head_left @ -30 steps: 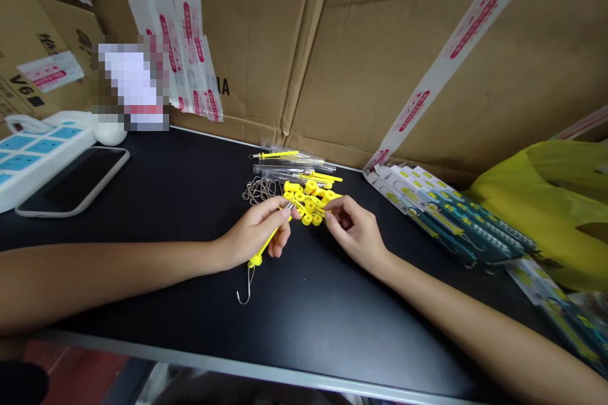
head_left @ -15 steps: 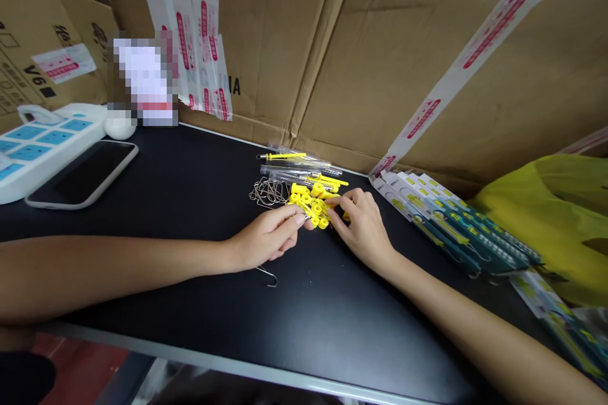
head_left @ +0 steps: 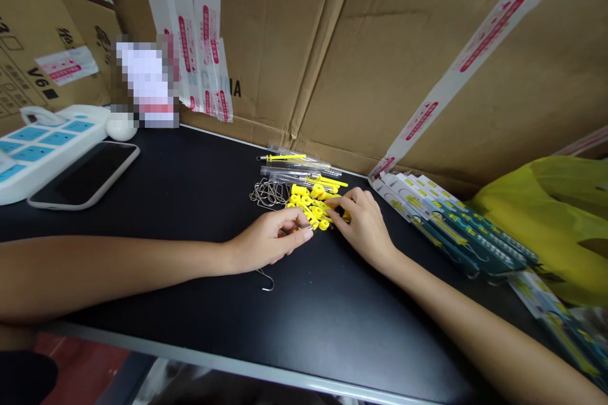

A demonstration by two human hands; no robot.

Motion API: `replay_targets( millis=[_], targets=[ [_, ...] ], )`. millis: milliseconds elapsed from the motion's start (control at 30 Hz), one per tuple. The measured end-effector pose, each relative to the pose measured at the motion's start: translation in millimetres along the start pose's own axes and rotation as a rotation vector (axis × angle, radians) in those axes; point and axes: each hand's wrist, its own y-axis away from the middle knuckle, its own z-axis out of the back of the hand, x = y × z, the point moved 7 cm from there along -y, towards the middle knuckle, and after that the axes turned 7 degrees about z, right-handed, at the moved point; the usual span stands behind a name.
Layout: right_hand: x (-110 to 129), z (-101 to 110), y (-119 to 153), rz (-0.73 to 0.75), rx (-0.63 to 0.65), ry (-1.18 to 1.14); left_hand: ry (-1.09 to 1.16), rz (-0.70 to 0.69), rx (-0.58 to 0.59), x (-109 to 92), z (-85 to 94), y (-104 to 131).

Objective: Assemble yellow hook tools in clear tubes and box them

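Note:
My left hand (head_left: 268,239) is closed, its fingers curled at the near left edge of a pile of small yellow plastic pieces (head_left: 317,210). A bent metal hook (head_left: 266,282) sticks out below the palm; most of its wire is hidden by the hand. My right hand (head_left: 365,223) reaches into the pile from the right, thumb and forefinger pinched at a yellow piece that the fingers partly cover. Left of the pile lies a tangle of metal wire hooks (head_left: 270,193). Clear plastic tubes (head_left: 285,171) and a yellow stick with a metal tip (head_left: 287,157) lie behind.
Printed packages (head_left: 451,221) are stacked on the right beside a yellow bag (head_left: 546,221). At the left are a power strip (head_left: 52,139), a phone (head_left: 85,176) and a white round object (head_left: 121,127). Cardboard (head_left: 275,31) rises behind the black table (head_left: 304,323).
My left thumb and forefinger have parted somewhat, and the thumb now points further right. The hook below the palm has shifted slightly down and left. My right hand has barely moved.

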Motion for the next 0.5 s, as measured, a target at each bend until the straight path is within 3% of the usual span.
replay_targets(
  millis=[500],
  targets=[
    [1.5,-1.2,-0.6,-0.003,0.017,0.024,0.003,0.019,-0.005,1.2,-0.1,-1.5]
  ],
)
